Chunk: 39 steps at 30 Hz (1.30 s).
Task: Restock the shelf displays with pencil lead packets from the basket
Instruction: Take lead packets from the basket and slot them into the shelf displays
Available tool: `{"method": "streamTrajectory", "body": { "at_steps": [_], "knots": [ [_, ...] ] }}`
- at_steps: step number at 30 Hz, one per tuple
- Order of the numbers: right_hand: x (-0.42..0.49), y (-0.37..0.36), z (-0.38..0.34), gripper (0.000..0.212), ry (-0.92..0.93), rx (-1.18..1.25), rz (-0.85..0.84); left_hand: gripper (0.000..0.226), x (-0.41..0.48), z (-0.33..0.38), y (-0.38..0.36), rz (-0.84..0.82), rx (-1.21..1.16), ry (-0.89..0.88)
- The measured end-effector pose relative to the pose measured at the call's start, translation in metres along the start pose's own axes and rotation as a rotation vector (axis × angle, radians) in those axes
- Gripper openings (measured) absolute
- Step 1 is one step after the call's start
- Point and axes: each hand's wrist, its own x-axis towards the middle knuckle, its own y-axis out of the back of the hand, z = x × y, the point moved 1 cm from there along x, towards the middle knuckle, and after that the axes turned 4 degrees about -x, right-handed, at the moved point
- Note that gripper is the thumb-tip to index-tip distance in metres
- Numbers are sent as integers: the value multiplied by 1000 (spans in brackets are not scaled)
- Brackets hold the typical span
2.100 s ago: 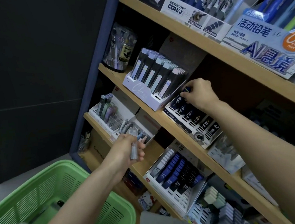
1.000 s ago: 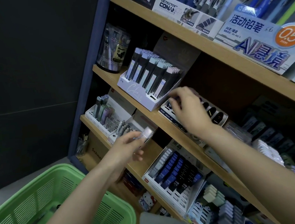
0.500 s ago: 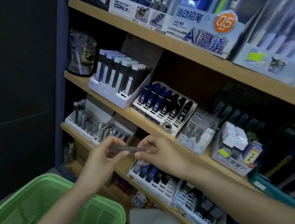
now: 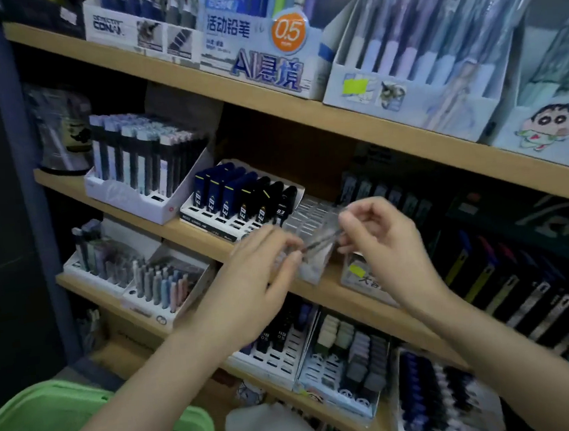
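Packet [image 4: 319,239] of pencil lead hangs between both hands, in the air just in front of the middle shelf [image 4: 174,226]. From the left: the green basket [image 4: 37,429] sits low, well apart from it. The left hand [image 4: 254,283] has its fingers [image 4: 291,254] closed on the packet's left end, as far as the blur lets me tell. The right hand [image 4: 390,240] pinches the right end, fingers curled round it. Behind the packet stands a clear display [image 4: 305,213] with open slots (likely its home, though that is a guess). The packet looks like a slim, stiff case of clear plastic: light, smooth enough to slip, and its leads brittle. I would hold it by the narrow edges near one end, firmly but without squeezing the flat faces, and slide it in end first.
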Motion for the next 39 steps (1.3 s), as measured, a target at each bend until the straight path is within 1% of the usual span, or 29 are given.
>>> {"method": "streamTrajectory", "body": {
  "at_steps": [2, 4, 7, 10, 12, 17, 21, 23, 25, 27, 29, 31, 33, 36, 39],
  "knots": [
    [15, 18, 7, 6, 4, -36, 113, 23, 17, 9, -6, -43, 58, -64],
    [28, 27, 16, 5, 17, -96, 199, 30, 29, 11, -15, -99, 147, -92],
    [45, 27, 29, 5, 30, -183, 245, 37, 41, 3, -27, -145, 286, -89],
    [60, 22, 38, 7, 91, -321, 211, 39, 44, -4, -32, -164, 350, -75],
    [66, 20, 42, 8, 115, -393, 166, 41, 43, -6, -33, -173, 373, -99],
    [75, 19, 42, 12, 157, -474, 87, 45, 41, -9, -30, -213, 407, -146],
    [78, 12, 47, 9, 192, -562, 0, 47, 41, -10, -30, -215, 418, -152],
    [81, 8, 52, 10, 154, -608, -53, 48, 41, -10, -30, -219, 426, -152],
    [84, 4, 55, 12, 61, -640, -91, 49, 40, -11, -30, -225, 418, -147],
    [86, 3, 56, 14, 0, -655, -102, 51, 40, -11, -29, -225, 415, -150],
    [86, 2, 56, 14, -5, -645, -94, 51, 41, -13, -29, -216, 394, -143],
    [84, 2, 54, 10, 22, -661, -81, 48, 40, -14, -28, -207, 392, -143],
    [79, 3, 52, 10, 75, -768, -77, 45, 39, -16, -28, -197, 423, -155],
    [74, 6, 49, 16, 166, -918, -87, 46, 37, -18, -27, -183, 438, -156],
    [70, 8, 46, 24, 214, -994, -107, 50, 38, -18, -25, -207, 456, -159]
  ]
}}
